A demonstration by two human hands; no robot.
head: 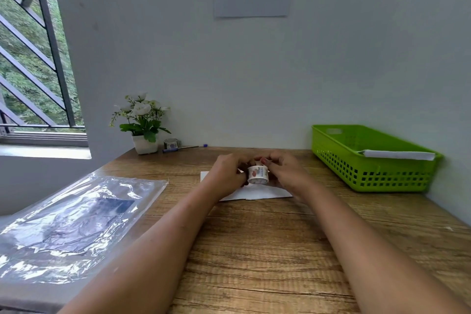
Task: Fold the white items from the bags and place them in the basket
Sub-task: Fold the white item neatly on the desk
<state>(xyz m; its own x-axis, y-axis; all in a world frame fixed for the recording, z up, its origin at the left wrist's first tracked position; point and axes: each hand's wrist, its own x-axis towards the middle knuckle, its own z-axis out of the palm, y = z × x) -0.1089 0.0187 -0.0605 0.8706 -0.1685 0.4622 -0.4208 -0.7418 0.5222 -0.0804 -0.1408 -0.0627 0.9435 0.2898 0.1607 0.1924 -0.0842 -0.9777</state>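
— Mid-table, just under both hands: folded white item (257, 194), flat on the wood, creased into a rectangle. Not yet in the basket.

— Hands on it?

— No, just above it. Left hand (226, 171) and right hand (286, 169) both curl round a patterned tape roll (258, 174), held between them over the fold. Right thumb sits at the roll's top edge. It looks like picking for the tape end, though the end itself is too small to make out.

— Which step, then?

— My reading: folding of this piece is done, sealing it is about to start. Next move calls for freeing a strip, laying it across the fold's open edge, then carrying the bundle far right.

— Basket state?

— Green basket (372, 181) against the wall, far right, well apart from the hands. One white folded piece (398, 155) already lies in its right end, up near the rim.

— Bags?

— Clear bags (76, 224) near left, at the left edge of the table (254, 262). Something dark shows inside; no white that I can tell.

— Anything else?

— Far left corner: potted plant (142, 125), second tape roll (171, 143) just beside it, pen (184, 148) lying right of that.
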